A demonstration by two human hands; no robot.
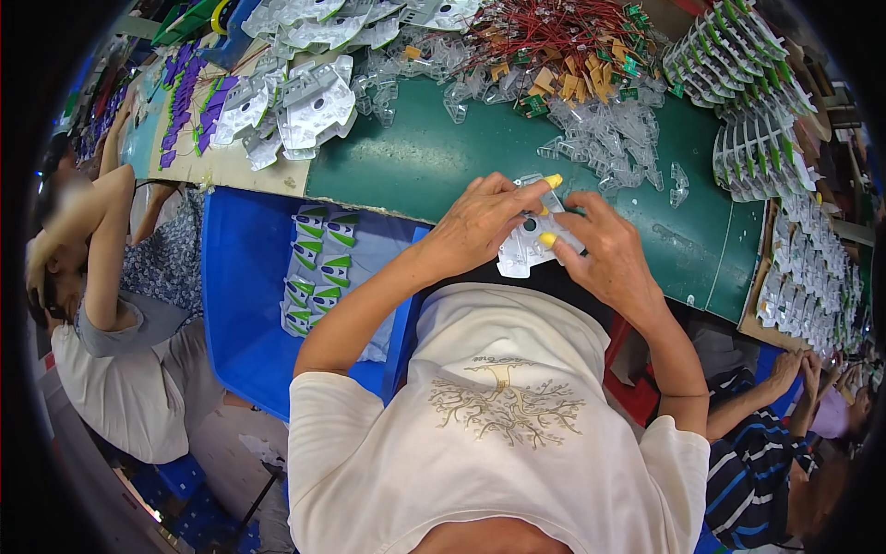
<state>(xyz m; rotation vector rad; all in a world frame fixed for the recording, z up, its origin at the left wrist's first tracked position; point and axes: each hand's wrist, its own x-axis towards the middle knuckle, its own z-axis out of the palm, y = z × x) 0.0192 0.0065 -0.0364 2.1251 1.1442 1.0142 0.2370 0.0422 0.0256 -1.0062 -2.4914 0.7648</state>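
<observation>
At the near edge of the green bench, I hold a silver-grey plastic shell with a dark round hole, tilted between both hands. My left hand grips its far left side, a yellow finger cover on one fingertip reaching across the top. My right hand closes on its right side, with the yellow-covered thumb pressed on the surface. Fingers cover much of the shell, so any small part between them is hidden. Close by lies a heap of clear plastic pieces.
Red wires and small tan pieces are piled at the back. Silver shells lie at back left, and stacked shells at right. A blue bin with green-and-white parts stands left. Co-workers sit on both sides.
</observation>
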